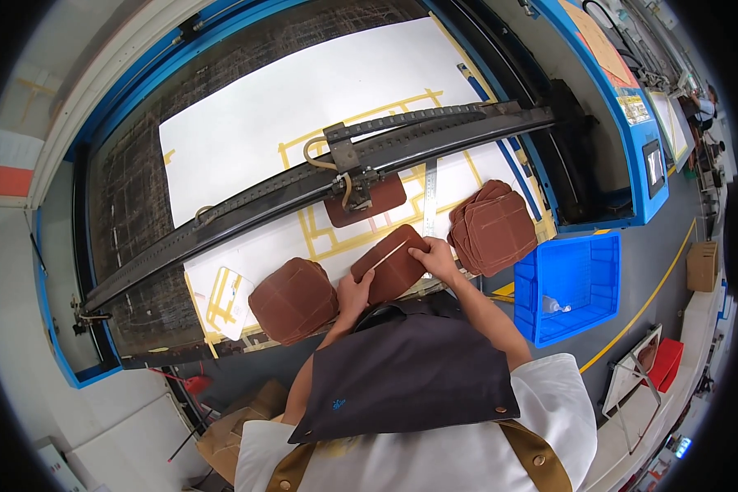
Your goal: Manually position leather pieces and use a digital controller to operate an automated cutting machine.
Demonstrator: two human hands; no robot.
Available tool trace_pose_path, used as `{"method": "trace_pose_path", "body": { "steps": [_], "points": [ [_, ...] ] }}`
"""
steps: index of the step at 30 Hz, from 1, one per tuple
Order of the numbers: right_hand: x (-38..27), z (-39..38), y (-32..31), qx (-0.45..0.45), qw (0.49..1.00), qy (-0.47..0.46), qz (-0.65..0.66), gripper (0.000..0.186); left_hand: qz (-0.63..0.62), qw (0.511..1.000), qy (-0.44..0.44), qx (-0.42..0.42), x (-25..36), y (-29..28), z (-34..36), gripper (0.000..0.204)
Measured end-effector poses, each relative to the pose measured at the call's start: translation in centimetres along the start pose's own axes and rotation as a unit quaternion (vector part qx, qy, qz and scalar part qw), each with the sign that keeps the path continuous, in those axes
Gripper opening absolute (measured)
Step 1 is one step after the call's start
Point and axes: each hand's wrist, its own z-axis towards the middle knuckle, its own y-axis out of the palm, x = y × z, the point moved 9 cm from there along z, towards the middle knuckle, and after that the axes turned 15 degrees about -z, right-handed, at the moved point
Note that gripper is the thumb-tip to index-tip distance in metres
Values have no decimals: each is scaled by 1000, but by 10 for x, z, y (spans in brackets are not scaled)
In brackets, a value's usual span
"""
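gripping a brown panel (395,272), left hand (354,296) and right hand (438,257) pinch its edges.

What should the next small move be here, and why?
Probably lower the brown panel onto the left stack: the left hand and right hand hold it beside that stack, and another panel already lies beneath the beam.

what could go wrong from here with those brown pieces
The right pile is unevenly stacked, so the right forearm close by might knock pieces loose. The left pile sits near the table's front edge and could be nudged off. The bar spans the table beyond the left hand and right hand; if it moved, it might catch them.
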Motion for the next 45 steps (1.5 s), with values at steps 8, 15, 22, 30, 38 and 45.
{"method": "trace_pose_path", "body": {
  "steps": [8, 15, 22, 30, 38, 45],
  "points": [
    [-13, -1, -9, 15, 1000, -5, 4, 32, 129, 991, 23, -15, 0, -4, 8, 41],
    [-16, -6, -14, -8, 1000, 16, 10, 25, 162, 986, 38, 29, 42, -40, 38, 33],
    [-14, -7, -8, 1, 998, 14, 62, 23, 102, 962, 214, 136, 67, -75, 92, 21],
    [-26, -12, -12, -3, 998, 25, 59, 25, 102, 967, 132, 192, 66, -76, 117, 21],
    [-21, -11, -11, 11, 998, 22, 66, 26, 134, 959, 127, 217, 84, -65, 123, 27],
    [-16, -10, -6, 1, 998, 19, 62, 25, 130, 955, 133, 232, 90, -64, 121, 29]
  ]
}}
